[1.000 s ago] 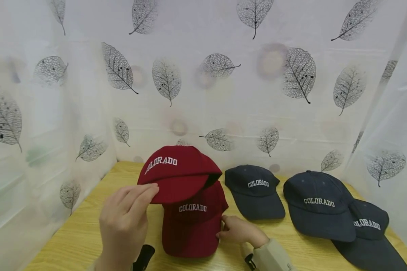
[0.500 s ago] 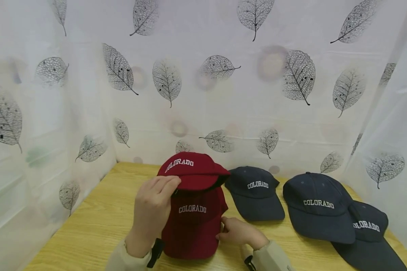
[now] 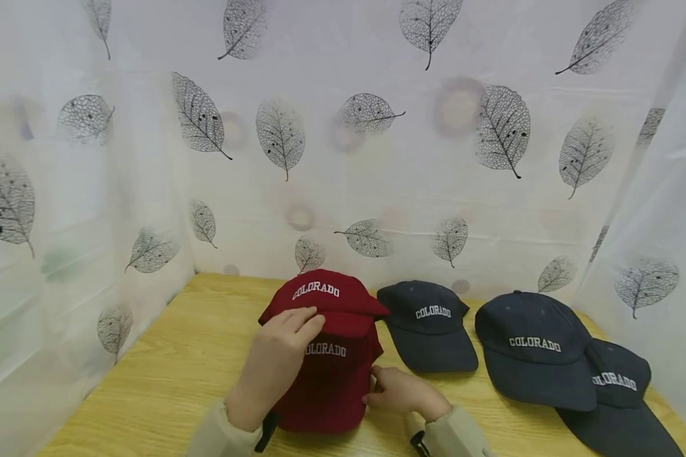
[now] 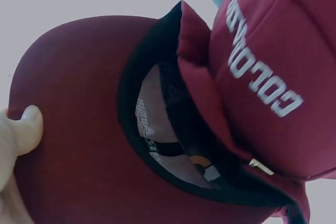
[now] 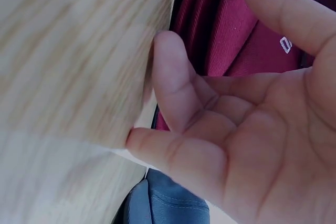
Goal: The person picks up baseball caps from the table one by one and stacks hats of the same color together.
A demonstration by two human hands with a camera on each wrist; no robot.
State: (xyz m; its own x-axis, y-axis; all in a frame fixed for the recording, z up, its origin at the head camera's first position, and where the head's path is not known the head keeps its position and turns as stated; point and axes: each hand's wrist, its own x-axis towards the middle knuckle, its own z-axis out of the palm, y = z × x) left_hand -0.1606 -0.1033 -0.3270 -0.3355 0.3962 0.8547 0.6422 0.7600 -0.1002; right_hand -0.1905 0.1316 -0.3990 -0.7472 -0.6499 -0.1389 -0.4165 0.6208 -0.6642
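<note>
In the head view, a red baseball cap [image 3: 326,295] with white COLORADO lettering sits tilted over a second red cap [image 3: 320,393], covering its crown. My left hand [image 3: 277,352] pinches the upper cap's brim; in the left wrist view the thumb [image 4: 31,129] lies on the brim's underside [image 4: 73,103], and the cap's inside shows. The lower cap's lettering [image 4: 262,85] appears there too. My right hand [image 3: 403,390] rests at the lower cap's right edge. In the right wrist view its fingers [image 5: 170,77] are loosely bent by the red fabric [image 5: 231,35], with fingertips at the table.
A dark navy cap [image 3: 431,324] stands right of the red ones. Farther right, another navy cap [image 3: 534,355] partly overlaps a third navy cap [image 3: 623,406] near the table's right edge. A leaf-print curtain [image 3: 343,171] encloses the wooden table [image 3: 148,393].
My left hand has carried the upper red cap to the right and down onto the lower one, whose lettering is now partly hidden by the hand. The right hand has stayed in place.
</note>
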